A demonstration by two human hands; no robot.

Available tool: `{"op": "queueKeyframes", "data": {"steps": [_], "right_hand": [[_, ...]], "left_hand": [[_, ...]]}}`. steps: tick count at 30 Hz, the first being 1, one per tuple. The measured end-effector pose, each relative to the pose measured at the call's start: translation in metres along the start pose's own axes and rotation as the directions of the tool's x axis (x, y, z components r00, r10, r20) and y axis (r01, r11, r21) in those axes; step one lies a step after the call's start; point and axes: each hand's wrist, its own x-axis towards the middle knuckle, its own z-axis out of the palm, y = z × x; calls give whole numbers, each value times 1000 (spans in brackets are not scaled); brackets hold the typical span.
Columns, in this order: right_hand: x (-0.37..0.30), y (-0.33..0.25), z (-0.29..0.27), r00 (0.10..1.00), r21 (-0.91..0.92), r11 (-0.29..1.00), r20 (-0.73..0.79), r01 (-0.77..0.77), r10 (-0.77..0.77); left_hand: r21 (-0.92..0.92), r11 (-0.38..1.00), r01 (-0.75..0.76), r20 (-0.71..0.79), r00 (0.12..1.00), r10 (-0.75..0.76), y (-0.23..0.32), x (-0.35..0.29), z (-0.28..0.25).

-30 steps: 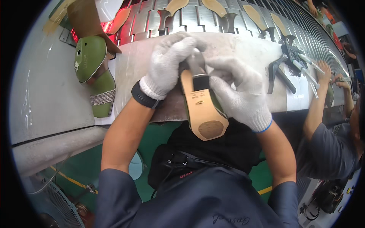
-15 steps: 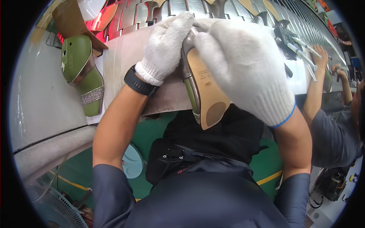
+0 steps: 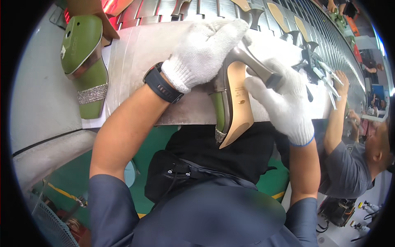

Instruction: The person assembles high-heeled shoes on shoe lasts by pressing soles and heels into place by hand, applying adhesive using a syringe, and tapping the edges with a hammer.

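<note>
So your shoe [image 3: 238,99] was tipped sole-up over the table's near edge, toe pointing near, heel [image 3: 252,59] angled right. Your left hand [image 3: 205,53] was closed snugly around the back end. Your right hand [image 3: 286,99] was half curled by the heel's tip, thumb near the sole; couldn't tell if it actually pinched anything. IMO a firm left grip up back plus light right-hand support was the way to go, with no rubbing on the glitter strap [image 3: 220,135]. The other shoe [image 3: 84,49] lay left on the table [image 3: 138,74], syringes [image 3: 325,78] right, conveyor [image 3: 146,18] far.
</note>
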Motion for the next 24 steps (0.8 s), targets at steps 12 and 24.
{"op": "queueKeyframes", "data": {"steps": [12, 24], "right_hand": [[21, -4, 2, 977, 27, 990, 167, -141, 134], [21, -2, 5, 994, -151, 987, 105, 46, -30]], "left_hand": [[181, 949, -258, -169, 942, 288, -11, 1, 14], [449, 830, -331, -166, 882, 442, -5, -1, 19]]}}
